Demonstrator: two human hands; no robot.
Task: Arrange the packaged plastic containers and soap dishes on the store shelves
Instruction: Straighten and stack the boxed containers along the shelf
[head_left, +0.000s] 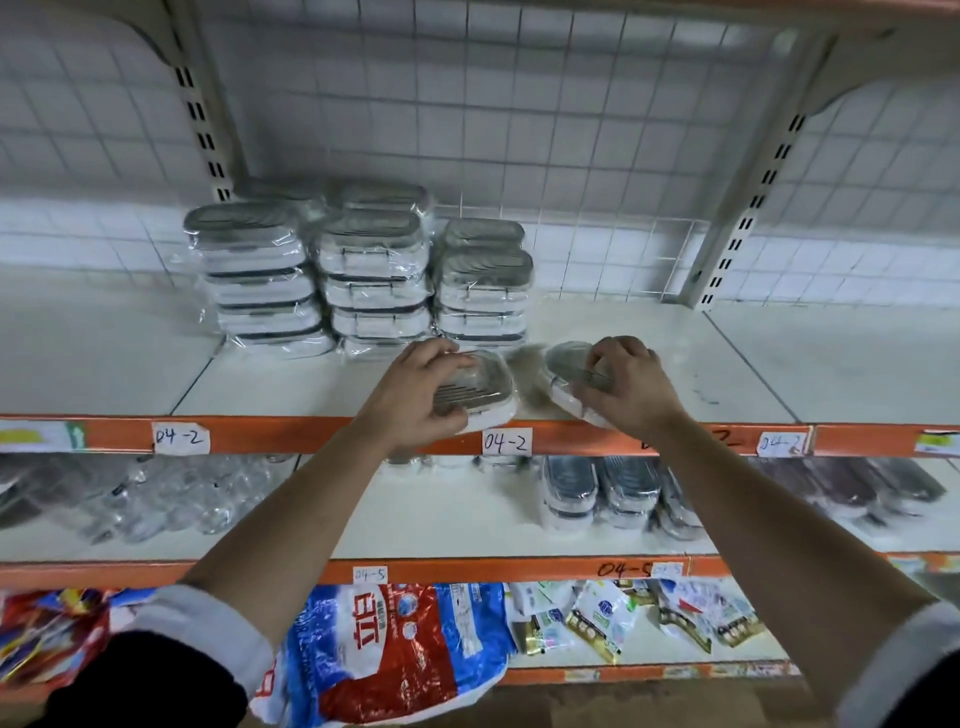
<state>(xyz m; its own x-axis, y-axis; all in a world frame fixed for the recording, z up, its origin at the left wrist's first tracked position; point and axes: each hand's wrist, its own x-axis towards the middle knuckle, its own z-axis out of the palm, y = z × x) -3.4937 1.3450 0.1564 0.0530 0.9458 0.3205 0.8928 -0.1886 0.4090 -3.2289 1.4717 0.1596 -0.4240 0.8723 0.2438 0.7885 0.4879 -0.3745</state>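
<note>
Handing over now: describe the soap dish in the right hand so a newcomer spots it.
Find the white shelf with the orange 04-2 strip. In front of the wrapped stacks, two soap dishes sit near its front edge. Pick the right dish, gripped by the right hand; its twin is in the left hand.

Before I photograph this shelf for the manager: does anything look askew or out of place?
Yes. The right soap dish, gripped by the right hand, sits tilted and angled, with its near end at the orange shelf edge. The left soap dish, under the left hand, lies flatter. The stacked containers behind look orderly.
</note>
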